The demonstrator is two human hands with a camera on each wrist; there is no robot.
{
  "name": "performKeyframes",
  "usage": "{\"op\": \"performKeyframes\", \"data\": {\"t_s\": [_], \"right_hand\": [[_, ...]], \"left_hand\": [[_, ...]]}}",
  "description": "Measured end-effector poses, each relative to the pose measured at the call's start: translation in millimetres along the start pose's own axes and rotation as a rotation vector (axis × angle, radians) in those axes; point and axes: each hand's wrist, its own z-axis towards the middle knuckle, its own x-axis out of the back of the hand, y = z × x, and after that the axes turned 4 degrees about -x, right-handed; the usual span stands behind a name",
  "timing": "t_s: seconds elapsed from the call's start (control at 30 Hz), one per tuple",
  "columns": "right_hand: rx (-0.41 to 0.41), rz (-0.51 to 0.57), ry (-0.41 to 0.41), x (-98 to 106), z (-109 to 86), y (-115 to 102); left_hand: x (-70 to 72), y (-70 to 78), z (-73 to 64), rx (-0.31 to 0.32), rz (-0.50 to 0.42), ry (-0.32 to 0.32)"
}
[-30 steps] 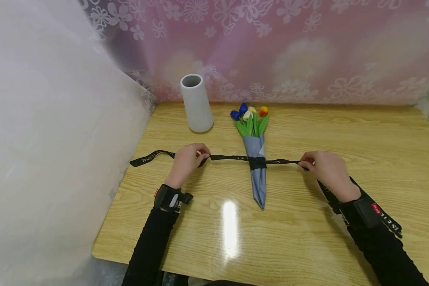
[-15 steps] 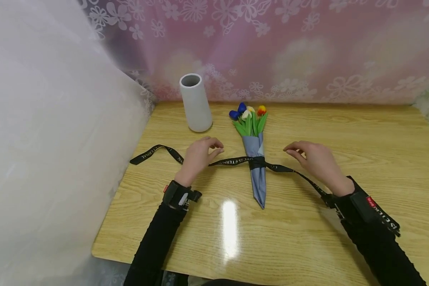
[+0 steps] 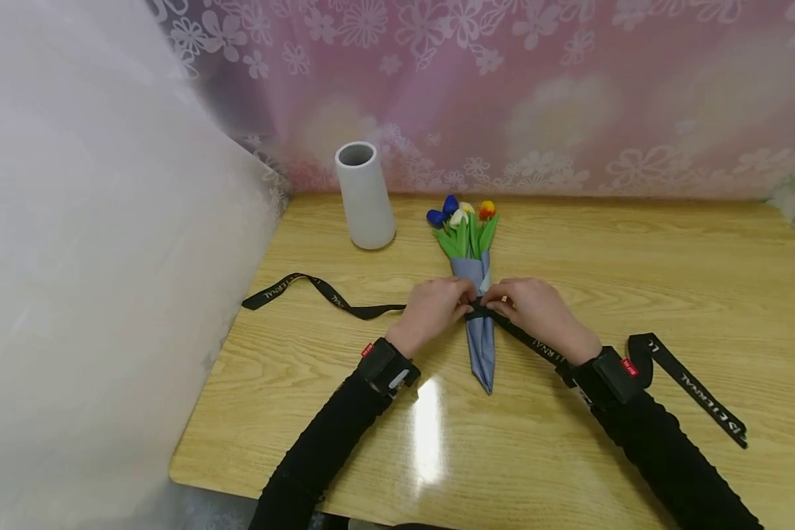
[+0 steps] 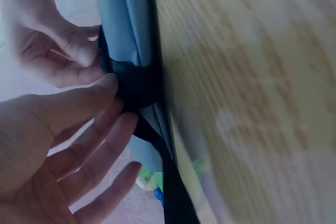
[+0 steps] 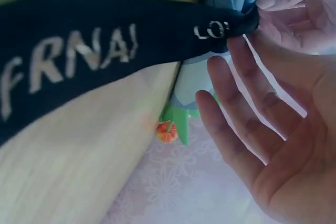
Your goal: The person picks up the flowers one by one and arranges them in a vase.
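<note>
A bouquet of tulips (image 3: pixel 462 230), blue, white and orange-yellow with green leaves, lies on the table in a grey-blue wrapper (image 3: pixel 481 357). Round the wrapper's middle goes a black ribbon (image 3: pixel 361 311) with pale lettering, its two tails spread left and right. My left hand (image 3: pixel 432 311) pinches the ribbon at the knot; in the left wrist view its thumb and index finger meet on the black band (image 4: pixel 137 82). Close beside it, my right hand (image 3: pixel 536 309) pinches the ribbon at the same knot, other fingers spread in the right wrist view. The fingers partly hide the knot.
A white vase (image 3: pixel 366 199) stands upright at the back left, behind my left hand. The wooden table (image 3: pixel 344 442) ends at a pink flowered curtain (image 3: pixel 570 96) at the back. White cloth (image 3: pixel 93 243) hangs on the left. The ribbon's right tail (image 3: pixel 698 394) lies past my right wrist.
Both hands held the ribbon stretched out to either side, then released it. They have moved inward to the bouquet's middle and now pinch the ribbon at the knot; its tails lie slack.
</note>
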Motion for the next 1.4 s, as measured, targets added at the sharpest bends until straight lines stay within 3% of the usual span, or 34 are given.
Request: {"op": "performKeyframes", "data": {"t_s": [0.33,0.53,0.7,0.8,0.9,1.03,1.13,1.27,1.4], "right_hand": [[-0.011,-0.050,0.004,-3,-5.1,-2],[-0.062,-0.056,-0.040,4,-13.9,6],[-0.107,-0.044,-0.066,6,-22.9,13],[-0.099,-0.024,-0.006,6,-22.7,11],[-0.059,-0.024,0.048,6,-18.6,5],[0.008,-0.046,0.029,2,-11.7,0],[0.020,-0.054,0.003,-2,-10.1,1],[-0.029,-0.046,-0.014,-2,-14.5,4],[-0.078,-0.039,-0.045,1,-20.6,8]], "left_hand": [[-2.7,-3.5,-2.0,0.015,0.025,-0.010],[1.5,-18.8,-7.8,0.098,0.031,-0.025],[8.1,-23.8,-11.4,0.117,-0.008,-0.064],[11.7,-19.1,-8.1,0.104,-0.040,-0.022],[10.2,-11.2,-2.4,0.050,-0.062,0.015],[3.1,-2.9,2.2,-0.007,-0.041,0.009],[1.2,-3.5,1.7,0.034,-0.048,0.015],[5.3,-13.0,-3.2,0.173,-0.089,0.019],[12.9,-21.5,-8.6,0.273,-0.087,-0.036]]}}
